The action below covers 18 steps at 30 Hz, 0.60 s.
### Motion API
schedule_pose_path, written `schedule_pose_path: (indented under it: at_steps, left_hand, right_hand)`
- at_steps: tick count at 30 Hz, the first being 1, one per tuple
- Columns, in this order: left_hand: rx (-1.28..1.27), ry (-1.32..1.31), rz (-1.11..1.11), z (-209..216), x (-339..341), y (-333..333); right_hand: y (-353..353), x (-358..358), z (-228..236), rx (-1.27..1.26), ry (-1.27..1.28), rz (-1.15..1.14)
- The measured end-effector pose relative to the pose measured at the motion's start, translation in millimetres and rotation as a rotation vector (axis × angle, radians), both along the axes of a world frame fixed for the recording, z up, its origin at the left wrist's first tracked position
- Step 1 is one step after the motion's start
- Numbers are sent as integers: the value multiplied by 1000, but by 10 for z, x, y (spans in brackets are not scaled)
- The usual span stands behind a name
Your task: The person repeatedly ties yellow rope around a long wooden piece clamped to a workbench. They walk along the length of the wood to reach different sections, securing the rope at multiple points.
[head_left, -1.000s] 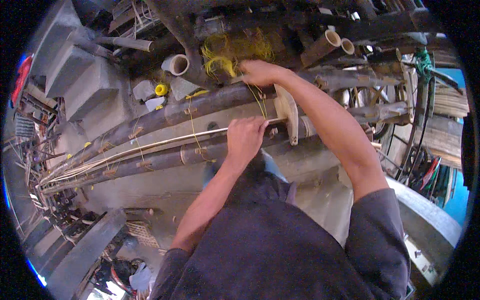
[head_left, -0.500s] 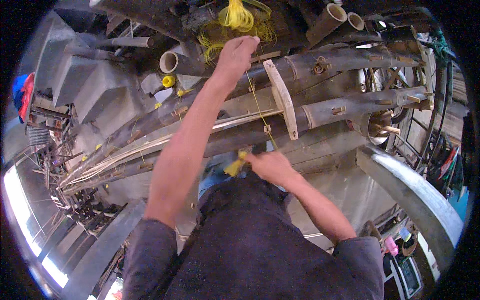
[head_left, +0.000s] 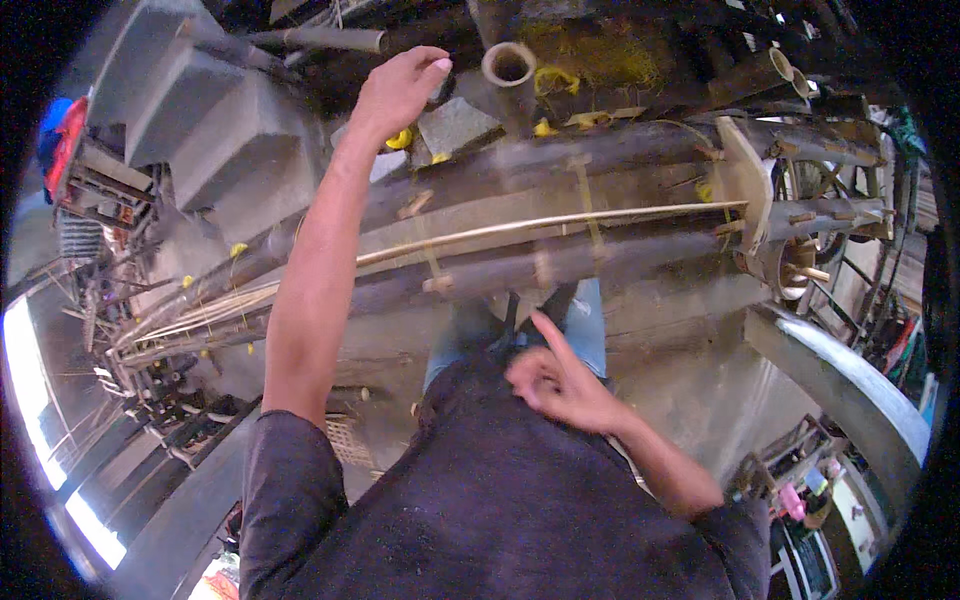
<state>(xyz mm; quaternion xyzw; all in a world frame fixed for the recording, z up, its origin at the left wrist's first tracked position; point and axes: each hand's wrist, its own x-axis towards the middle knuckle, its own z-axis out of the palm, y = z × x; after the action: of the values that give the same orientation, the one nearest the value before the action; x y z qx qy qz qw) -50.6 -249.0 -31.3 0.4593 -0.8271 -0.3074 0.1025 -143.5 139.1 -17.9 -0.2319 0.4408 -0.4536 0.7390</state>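
My left hand [head_left: 405, 95] is raised above the far side of a long bamboo frame, its thumb and fingertips drawn together. A small dark shape sits by the fingertips; whether it is held cannot be told. Close to my body, near side of the frame, my right hand [head_left: 568, 388] is slightly blurred. One finger points out and the others curl loosely, with nothing visible in them. The frame has two dark poles [head_left: 640, 240] lying side by side. Thin pale strips [head_left: 480, 234] run lengthwise between them to a wooden crosspiece [head_left: 750, 185]. Yellow cords [head_left: 592, 215] cross the poles.
An upright bamboo tube [head_left: 509, 66] stands beyond the frame, beside a grey block [head_left: 457, 132]. Concrete steps [head_left: 215, 130] rise at the far left. At right, a concrete beam [head_left: 845, 365] slants toward me. A pink item [head_left: 792, 502] lies among clutter at lower right.
My left hand no longer holds the taut yellow cord. My right hand has let go of the yellow bundle and drawn nearer my body. The view has shifted left along the frame.
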Motion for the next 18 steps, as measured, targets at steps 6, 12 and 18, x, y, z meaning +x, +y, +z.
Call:
schedule_pose_path:
  at_steps: [6,12,18]
  left_hand:
    - [-14,139,-59,87,1221,1051]
    - [-221,192,15,-232,1283,1637]
    - [-213,218,-61,-303,1171,1625]
  right_hand:
    - [-696,729,-238,-232,822,18]
    - [-2729,960,1474,-1022,1380,435]
    - [-3200,380,-657,-447,1639,201]
